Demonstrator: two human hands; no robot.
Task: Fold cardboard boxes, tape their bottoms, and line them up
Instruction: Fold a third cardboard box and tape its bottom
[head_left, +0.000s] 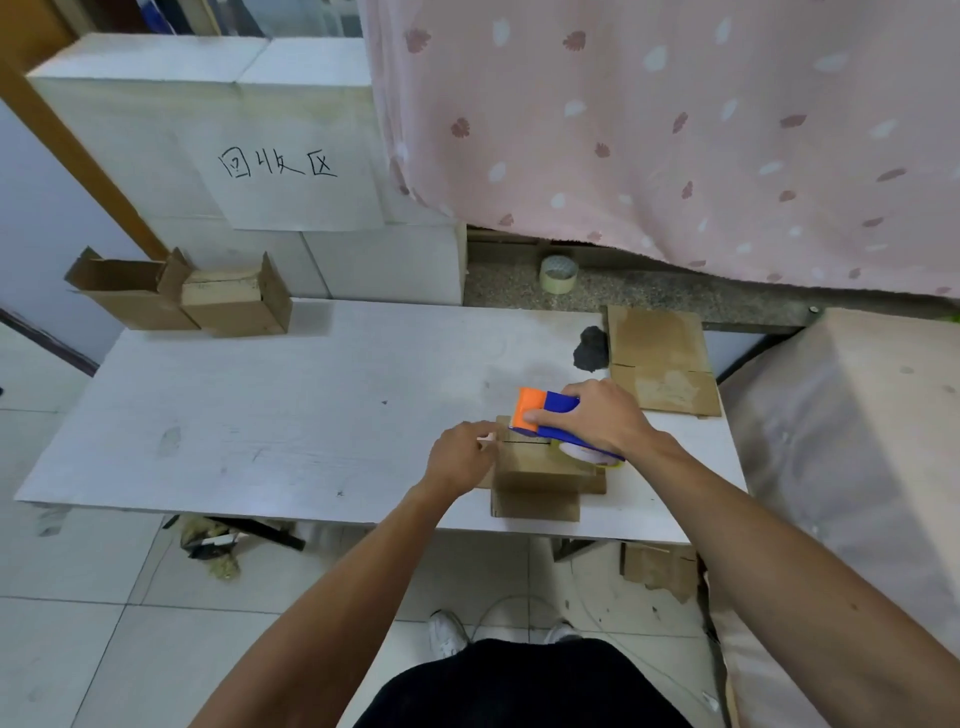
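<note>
A small cardboard box (540, 473) stands bottom-up near the front right of the white table (260, 415). My right hand (597, 415) grips a blue and orange tape dispenser (545, 413) set on the box's closed bottom flaps. My left hand (460, 457) is at the box's left edge, its fingertips pinching the end of the tape there. Two folded boxes (182, 296) stand side by side at the table's far left corner, their open flaps up.
A flat cardboard blank (660, 358) lies at the back right beside a dark lump (591, 348). A tape roll (558, 274) sits on the stone ledge behind. White blocks (208, 130) and a pink curtain (675, 130) close off the back. Cardboard scraps (660, 569) lie on the floor.
</note>
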